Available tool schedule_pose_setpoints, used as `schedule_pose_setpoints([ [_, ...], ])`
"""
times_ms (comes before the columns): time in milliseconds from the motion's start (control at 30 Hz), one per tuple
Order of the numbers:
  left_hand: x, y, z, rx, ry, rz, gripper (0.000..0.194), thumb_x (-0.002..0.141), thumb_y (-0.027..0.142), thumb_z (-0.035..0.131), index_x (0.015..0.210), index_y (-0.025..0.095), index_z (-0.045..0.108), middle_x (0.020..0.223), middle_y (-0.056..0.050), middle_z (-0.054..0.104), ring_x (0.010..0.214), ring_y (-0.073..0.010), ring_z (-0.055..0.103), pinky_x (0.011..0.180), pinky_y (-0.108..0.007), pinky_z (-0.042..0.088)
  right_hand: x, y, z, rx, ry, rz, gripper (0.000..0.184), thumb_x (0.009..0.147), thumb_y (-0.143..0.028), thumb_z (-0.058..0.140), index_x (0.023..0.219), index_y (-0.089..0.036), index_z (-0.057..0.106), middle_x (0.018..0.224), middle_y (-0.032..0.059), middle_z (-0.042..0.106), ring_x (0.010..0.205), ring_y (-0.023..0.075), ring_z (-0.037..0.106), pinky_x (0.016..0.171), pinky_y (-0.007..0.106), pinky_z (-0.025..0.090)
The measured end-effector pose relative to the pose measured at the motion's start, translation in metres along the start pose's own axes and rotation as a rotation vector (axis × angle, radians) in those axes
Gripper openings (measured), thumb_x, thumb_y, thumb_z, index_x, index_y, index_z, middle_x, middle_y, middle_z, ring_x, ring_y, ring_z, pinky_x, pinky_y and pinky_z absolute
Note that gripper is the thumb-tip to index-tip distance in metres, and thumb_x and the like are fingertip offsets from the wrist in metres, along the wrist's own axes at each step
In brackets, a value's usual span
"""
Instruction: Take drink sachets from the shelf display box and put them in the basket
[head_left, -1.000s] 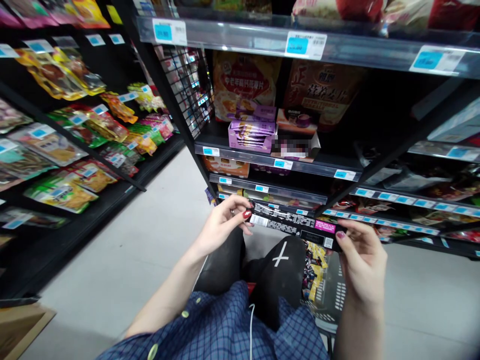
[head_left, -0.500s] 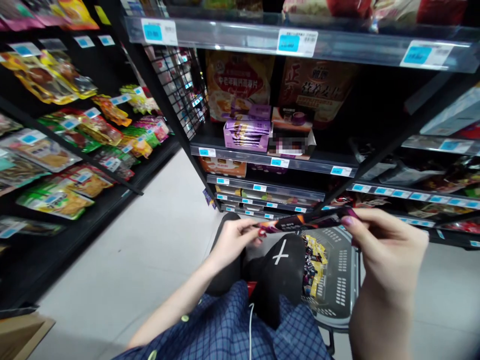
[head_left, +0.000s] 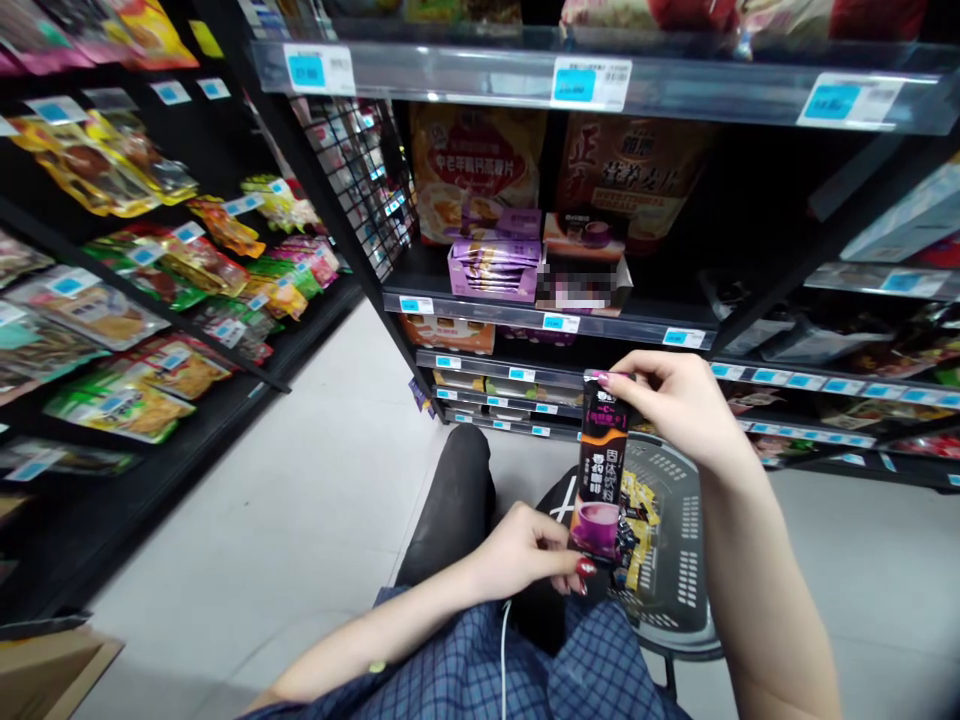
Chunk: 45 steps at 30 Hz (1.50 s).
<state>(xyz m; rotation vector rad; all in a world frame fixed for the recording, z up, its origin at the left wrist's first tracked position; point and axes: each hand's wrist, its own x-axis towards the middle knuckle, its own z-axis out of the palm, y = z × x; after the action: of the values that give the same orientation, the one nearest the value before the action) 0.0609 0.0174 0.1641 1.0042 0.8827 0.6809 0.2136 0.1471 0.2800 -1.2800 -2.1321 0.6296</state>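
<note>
A slim black coffee sachet (head_left: 600, 470) with an orange stripe and a purple cup printed on it stands upright between my hands, its front towards me. My left hand (head_left: 529, 550) pinches its bottom end between thumb and fingers. The top end is held in my right hand (head_left: 664, 395), thumb in front. Behind the sachet, at my right knee, is a dark basket (head_left: 679, 590) with several yellow and black packets (head_left: 637, 500) in it. On the shelf ahead, a purple box of sachets (head_left: 495, 270) stands beside a dark open box (head_left: 585, 250).
Large cereal bags (head_left: 480, 170) stand behind the boxes. A shelf edge with price tags (head_left: 450, 70) juts out above. Racks of bagged snacks (head_left: 127, 390) line the left side. A cardboard box (head_left: 52, 665) lies on the floor (head_left: 300, 450) at lower left.
The sachet has turned from nearly level to upright, facing me. My right hand has moved left and up with its top end; my left hand has moved down and right.
</note>
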Motion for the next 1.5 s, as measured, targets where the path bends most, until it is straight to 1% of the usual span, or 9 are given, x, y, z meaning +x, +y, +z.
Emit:
schedule_pose_setpoints([
  [233,-0.001,0.004,0.0,-0.026,0.003,-0.031,0.032,0.069,0.039,0.07,0.056,0.01,0.064,0.057,-0.005,0.067,0.05,-0.0101,0.058,0.052,-0.02,0.046,0.001,0.004,0.0,0.014,0.0,0.019,0.027,0.078,-0.039,0.061,0.064,-0.016,0.066,0.045,-0.0065,0.035,0.046,0.0072,0.028,0.046,0.024,0.023],
  [400,0.006,-0.006,-0.001,-0.167,0.08,0.045,0.041,0.073,0.051,0.064,0.07,0.01,0.061,0.054,-0.002,0.061,0.045,-0.0087,0.056,0.049,-0.019,0.045,0.0,0.008,-0.002,0.133,0.114,-0.033,0.022,0.078,-0.035,0.061,0.068,-0.016,0.067,0.057,-0.001,0.055,0.053,0.0098,0.045,0.049,0.023,0.033],
  [500,0.013,-0.016,-0.003,-0.287,0.146,0.142,0.045,0.074,0.057,0.06,0.07,0.012,0.056,0.05,0.001,0.055,0.041,-0.0085,0.052,0.044,-0.02,0.044,-0.002,0.011,-0.004,0.28,0.207,-0.054,0.015,0.078,-0.029,0.061,0.084,-0.019,0.07,0.068,0.0008,0.063,0.059,0.0119,0.053,0.051,0.024,0.039],
  [600,0.017,-0.021,-0.004,-0.466,0.152,0.205,0.045,0.073,0.057,0.062,0.067,0.014,0.049,0.046,0.005,0.046,0.036,-0.008,0.048,0.038,-0.02,0.041,-0.008,0.012,-0.009,0.397,0.189,-0.098,0.026,0.077,-0.03,0.063,0.102,-0.023,0.068,0.074,0.0005,0.064,0.062,0.0123,0.057,0.052,0.024,0.044],
  [767,0.015,-0.012,-0.002,-0.803,-0.019,0.158,0.044,0.076,0.041,0.065,0.054,0.016,0.037,0.049,0.006,0.031,0.041,-0.0059,0.036,0.036,-0.017,0.035,-0.015,0.004,-0.017,0.419,0.147,-0.282,0.019,0.077,-0.032,0.067,0.093,-0.024,0.069,0.077,0.0014,0.061,0.069,0.0141,0.056,0.06,0.027,0.047],
  [900,0.01,-0.004,-0.002,-0.944,-0.321,-0.093,0.049,0.077,0.036,0.062,0.048,0.015,0.029,0.049,0.004,0.022,0.044,-0.0067,0.025,0.035,-0.015,0.025,-0.01,-0.004,-0.013,0.287,0.245,-0.431,0.005,0.074,-0.025,0.071,0.078,-0.023,0.069,0.077,0.0005,0.051,0.078,0.0146,0.051,0.068,0.029,0.043],
  [1033,0.008,-0.003,-0.001,-0.974,-0.509,-0.324,0.04,0.075,0.029,0.059,0.05,0.016,0.031,0.049,0.004,0.018,0.045,-0.0071,0.017,0.035,-0.016,0.013,-0.006,-0.012,-0.006,0.278,0.105,-0.358,0.004,0.078,-0.024,0.067,0.078,-0.021,0.064,0.077,-0.0003,0.057,0.073,0.0126,0.054,0.065,0.026,0.043],
  [1267,0.005,-0.002,0.003,-0.922,-0.63,-0.446,0.033,0.08,0.026,0.05,0.052,0.015,0.037,0.05,0.003,0.022,0.045,-0.007,0.02,0.036,-0.017,0.009,-0.001,-0.013,0.007,0.237,0.034,-0.189,0.009,0.078,-0.027,0.064,0.08,-0.018,0.065,0.073,-0.0004,0.065,0.064,0.0114,0.054,0.059,0.024,0.041],
  [1500,0.004,-0.001,0.0,-0.96,-0.584,-0.441,0.032,0.077,0.022,0.052,0.051,0.014,0.035,0.05,0.004,0.022,0.044,-0.0058,0.02,0.035,-0.015,0.008,0.005,-0.004,0.013,0.278,0.041,-0.152,0.012,0.076,-0.029,0.066,0.079,-0.017,0.066,0.069,-0.0011,0.063,0.057,0.0091,0.048,0.053,0.023,0.036],
])
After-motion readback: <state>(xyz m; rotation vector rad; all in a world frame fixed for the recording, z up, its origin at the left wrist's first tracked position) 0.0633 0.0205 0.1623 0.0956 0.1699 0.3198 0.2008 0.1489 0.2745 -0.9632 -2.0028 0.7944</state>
